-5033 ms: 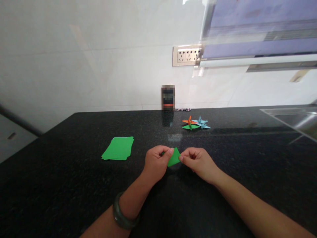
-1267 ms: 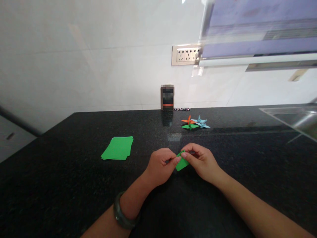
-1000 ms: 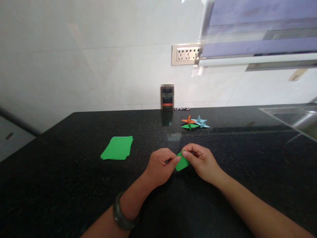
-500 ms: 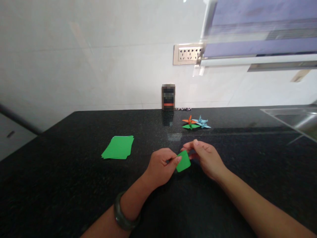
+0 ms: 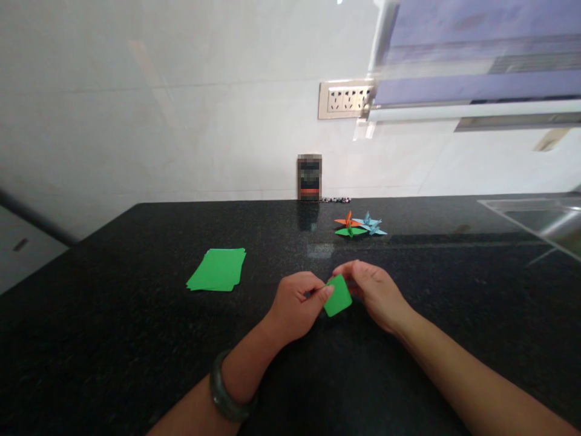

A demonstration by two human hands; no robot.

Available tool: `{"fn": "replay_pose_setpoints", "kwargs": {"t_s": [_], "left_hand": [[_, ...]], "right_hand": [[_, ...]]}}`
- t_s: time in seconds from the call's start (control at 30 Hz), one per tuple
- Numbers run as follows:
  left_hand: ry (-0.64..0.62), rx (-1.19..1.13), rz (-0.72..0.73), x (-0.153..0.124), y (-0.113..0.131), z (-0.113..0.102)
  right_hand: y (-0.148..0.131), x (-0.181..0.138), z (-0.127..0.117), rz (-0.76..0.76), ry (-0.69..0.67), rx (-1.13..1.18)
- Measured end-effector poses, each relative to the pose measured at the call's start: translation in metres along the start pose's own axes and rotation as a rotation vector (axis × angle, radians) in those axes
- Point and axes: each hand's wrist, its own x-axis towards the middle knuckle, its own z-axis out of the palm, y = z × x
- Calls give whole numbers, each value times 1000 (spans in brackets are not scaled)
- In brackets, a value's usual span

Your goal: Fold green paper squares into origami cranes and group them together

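Between the thumb and fingers of my left hand is a small folded square of green paper, gripped by its left corner above the counter. My right hand is at the paper's upper right edge, its fingers loosely curved and apart. Some of those fingertips are hidden behind the paper, so I cannot tell whether they touch it. Farther back on the counter lie folded paper cranes: an orange one, a green one and light blue ones. To the left lies a stack of green paper sheets.
The black speckled countertop runs back to a tiled wall. A dark, blurred-out upright object leans there beside a beaded string. A metal sink is at the right, and a socket panel is on the wall.
My right hand has moved slightly down, and its fingers have come closer together behind the paper's upper edge. The green square has shifted slightly right. My left hand keeps its grip.
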Motion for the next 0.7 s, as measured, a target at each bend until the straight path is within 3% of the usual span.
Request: {"fn": "replay_pose_setpoints", "kwargs": {"t_s": [0.13,0.37,0.57,0.7], "left_hand": [[30,-1,-23,1,-1,0],[87,-48,-87,1,-2,1],[165,-155,-177,1,-2,4],[181,-220,-227,1,-1,5]], "right_hand": [[2,-3,2,-87,-112,-270],[5,-7,1,-160,-142,-365],[2,-9,3,-273,49,-725],[1,-7,2,-231,105,-726]]}}
